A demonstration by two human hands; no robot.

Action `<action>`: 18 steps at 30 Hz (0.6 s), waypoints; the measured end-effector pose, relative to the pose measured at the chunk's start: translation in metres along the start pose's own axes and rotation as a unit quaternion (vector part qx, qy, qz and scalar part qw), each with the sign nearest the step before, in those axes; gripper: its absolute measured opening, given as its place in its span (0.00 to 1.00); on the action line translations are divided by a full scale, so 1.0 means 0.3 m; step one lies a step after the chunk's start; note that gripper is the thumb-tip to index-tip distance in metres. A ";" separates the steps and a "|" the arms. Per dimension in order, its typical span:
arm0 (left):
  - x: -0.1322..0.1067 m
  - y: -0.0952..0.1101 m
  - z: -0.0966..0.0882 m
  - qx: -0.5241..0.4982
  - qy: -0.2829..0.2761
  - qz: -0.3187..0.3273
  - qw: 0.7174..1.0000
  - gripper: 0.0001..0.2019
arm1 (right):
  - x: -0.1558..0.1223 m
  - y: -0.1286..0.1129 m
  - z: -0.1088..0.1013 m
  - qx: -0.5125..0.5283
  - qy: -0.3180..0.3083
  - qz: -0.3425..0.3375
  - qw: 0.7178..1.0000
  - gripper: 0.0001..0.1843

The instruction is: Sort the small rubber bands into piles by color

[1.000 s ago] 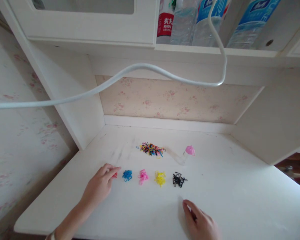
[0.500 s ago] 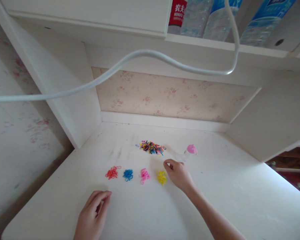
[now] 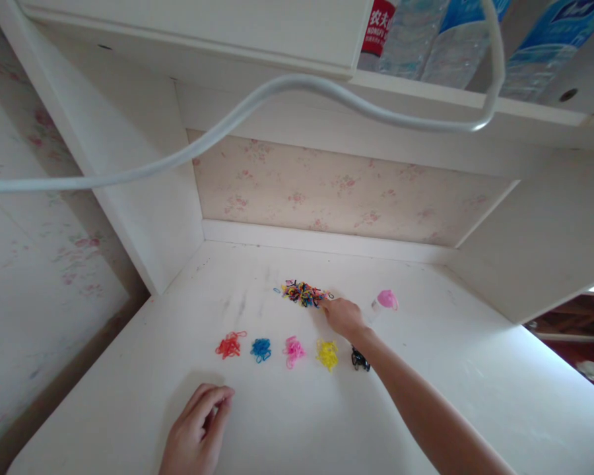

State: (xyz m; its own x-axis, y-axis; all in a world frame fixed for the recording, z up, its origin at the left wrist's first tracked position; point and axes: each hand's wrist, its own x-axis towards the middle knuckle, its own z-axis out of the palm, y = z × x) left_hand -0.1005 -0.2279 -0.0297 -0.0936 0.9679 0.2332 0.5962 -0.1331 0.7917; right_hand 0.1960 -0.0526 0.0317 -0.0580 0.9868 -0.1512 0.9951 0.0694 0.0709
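Observation:
A heap of small mixed-colour rubber bands (image 3: 301, 293) lies towards the back of the white desk. My right hand (image 3: 344, 318) reaches to the heap's right edge, fingers together and tips touching the bands; what they pinch is too small to make out. Nearer me runs a row of sorted piles: red bands (image 3: 230, 345), blue bands (image 3: 261, 349), pink bands (image 3: 294, 351), yellow bands (image 3: 327, 355) and black bands (image 3: 360, 359), the last partly behind my right forearm. My left hand (image 3: 198, 425) rests in front of the red pile, fingers curled and thumb against them, with nothing showing in it.
A small clear container with a pink top (image 3: 387, 300) stands just right of my right hand. A white cable (image 3: 297, 82) hangs across the upper view. Above, a shelf (image 3: 426, 86) holds several water bottles (image 3: 455, 46). White side panels (image 3: 539, 244) border the desk.
My right hand has moved forward from beside the yellow pile to the mixed heap. The black pile now shows beside my forearm. The view has shifted slightly; my left hand keeps its pose.

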 end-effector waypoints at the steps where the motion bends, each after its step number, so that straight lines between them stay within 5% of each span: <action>1: -0.001 0.000 0.001 -0.002 -0.002 0.000 1.000 0.12 | 0.000 0.001 0.000 -0.001 -0.001 0.002 1.000 0.19; 18: 0.001 0.020 0.001 0.018 -0.011 0.004 1.000 0.11 | -0.081 0.016 -0.026 0.052 0.045 0.037 0.997 0.23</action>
State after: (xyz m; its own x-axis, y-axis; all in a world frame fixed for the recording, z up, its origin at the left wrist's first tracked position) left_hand -0.0968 -0.2284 -0.0250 -0.0711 0.9713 0.2271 0.6254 -0.1340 0.7687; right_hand 0.2014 -0.0750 0.0436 0.0135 0.9982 -0.0590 0.9996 -0.0149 -0.0240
